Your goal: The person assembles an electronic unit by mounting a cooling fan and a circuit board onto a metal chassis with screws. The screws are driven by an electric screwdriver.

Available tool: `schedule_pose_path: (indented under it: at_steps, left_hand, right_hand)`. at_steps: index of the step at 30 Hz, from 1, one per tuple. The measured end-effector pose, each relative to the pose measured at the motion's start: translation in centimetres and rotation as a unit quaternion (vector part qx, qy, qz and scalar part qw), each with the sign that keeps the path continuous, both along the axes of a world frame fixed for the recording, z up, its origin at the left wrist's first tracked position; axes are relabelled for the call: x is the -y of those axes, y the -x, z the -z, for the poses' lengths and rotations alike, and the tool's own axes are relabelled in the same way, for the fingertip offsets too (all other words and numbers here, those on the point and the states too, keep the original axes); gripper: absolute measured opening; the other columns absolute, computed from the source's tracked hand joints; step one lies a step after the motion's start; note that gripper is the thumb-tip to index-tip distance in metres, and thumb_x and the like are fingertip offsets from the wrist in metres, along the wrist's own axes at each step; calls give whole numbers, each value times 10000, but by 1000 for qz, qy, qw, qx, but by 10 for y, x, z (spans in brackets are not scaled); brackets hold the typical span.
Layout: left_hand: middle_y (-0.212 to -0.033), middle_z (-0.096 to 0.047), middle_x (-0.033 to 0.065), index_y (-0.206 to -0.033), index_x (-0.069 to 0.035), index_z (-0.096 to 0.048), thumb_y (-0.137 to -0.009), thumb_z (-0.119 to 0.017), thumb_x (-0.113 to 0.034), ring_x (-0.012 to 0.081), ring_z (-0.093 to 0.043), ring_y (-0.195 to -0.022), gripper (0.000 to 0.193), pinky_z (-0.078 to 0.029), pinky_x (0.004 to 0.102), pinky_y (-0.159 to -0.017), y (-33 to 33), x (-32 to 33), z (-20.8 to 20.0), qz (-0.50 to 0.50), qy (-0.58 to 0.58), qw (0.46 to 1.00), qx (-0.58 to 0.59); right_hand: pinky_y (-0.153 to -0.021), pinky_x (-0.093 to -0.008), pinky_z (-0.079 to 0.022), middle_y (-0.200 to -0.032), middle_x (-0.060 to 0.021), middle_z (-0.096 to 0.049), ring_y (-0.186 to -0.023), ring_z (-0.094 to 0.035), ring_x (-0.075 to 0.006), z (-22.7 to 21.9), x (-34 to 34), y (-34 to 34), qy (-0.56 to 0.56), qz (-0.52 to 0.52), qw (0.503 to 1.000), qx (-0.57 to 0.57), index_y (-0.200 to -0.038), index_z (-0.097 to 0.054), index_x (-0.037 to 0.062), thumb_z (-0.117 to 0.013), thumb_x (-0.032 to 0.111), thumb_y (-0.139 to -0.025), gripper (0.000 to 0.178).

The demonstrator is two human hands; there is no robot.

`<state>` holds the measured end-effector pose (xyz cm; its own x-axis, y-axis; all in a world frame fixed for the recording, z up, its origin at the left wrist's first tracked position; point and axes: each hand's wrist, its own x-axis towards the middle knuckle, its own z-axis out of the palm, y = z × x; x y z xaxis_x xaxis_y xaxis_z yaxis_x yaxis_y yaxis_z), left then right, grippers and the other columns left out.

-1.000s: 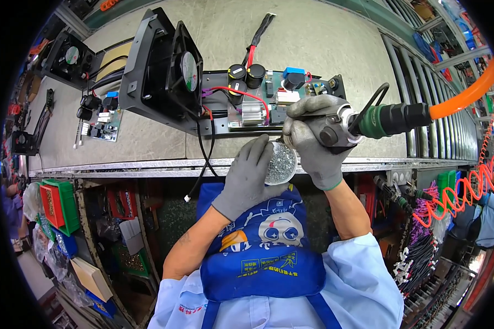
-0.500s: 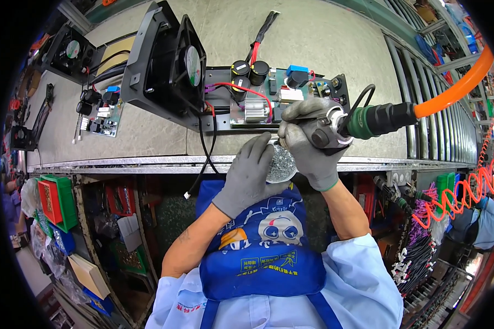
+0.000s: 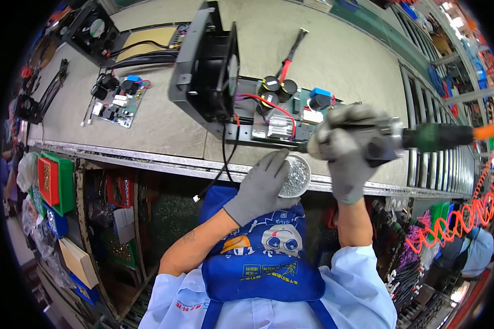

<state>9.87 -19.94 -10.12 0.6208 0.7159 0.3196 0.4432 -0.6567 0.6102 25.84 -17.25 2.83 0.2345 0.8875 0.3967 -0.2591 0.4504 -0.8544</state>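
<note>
My left hand [image 3: 259,187], in a grey glove, grips a small white cup [image 3: 308,184] of tiny silver screws [image 3: 296,174] at the bench's front edge. To its right, my gloved right hand [image 3: 350,159] is closed around a power screwdriver [image 3: 380,143], blurred by motion, its tip pointing left above the cup. Just beyond both hands lies a black metal chassis [image 3: 247,133] with a circuit board [image 3: 262,122], a silver heat sink [image 3: 280,126], black capacitors [image 3: 288,89] and red wires. A large black fan housing [image 3: 203,71] stands upright at the chassis's left end.
An orange hose [image 3: 493,130] runs right from the screwdriver. Another circuit board [image 3: 121,104] and a second fan unit [image 3: 93,33] sit on the bench's left. Rollers [image 3: 422,115] lie to the right. Red and green bins [image 3: 63,186] stand below left. A cable with a white plug [image 3: 196,198] hangs over the edge.
My right hand and the screwdriver have moved right, away from the cup. The cup's screws show more fully now. The whole view has shifted, so the chassis and fan appear further right.
</note>
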Motion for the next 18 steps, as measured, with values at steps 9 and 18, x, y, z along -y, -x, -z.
schedule_pose_path:
  at_steps: [9,18]
  left_hand:
    - [-1430,-530,232,-1266,35,-571,-705,-849,-496,411,-520,-1328,821,-489,476,-1070,2,2,-1,-6,-1,1000,7]
    - [-1475,-484,216,-1231,26,-578,-732,-824,-500,373,-509,-1345,766,-560,459,-978,6,0,-3,7,17,1000,2]
  right_hand:
    - [-621,-332,-567,-923,-173,-694,-706,-690,-227,-37,-135,35,-79,92,992,19,-1068,-599,-14,-610,-68,-834,241]
    - [-581,-311,-568,-931,-158,-709,-704,-697,-192,7,-168,42,42,69,994,73,-1065,-601,7,-633,-70,-835,245]
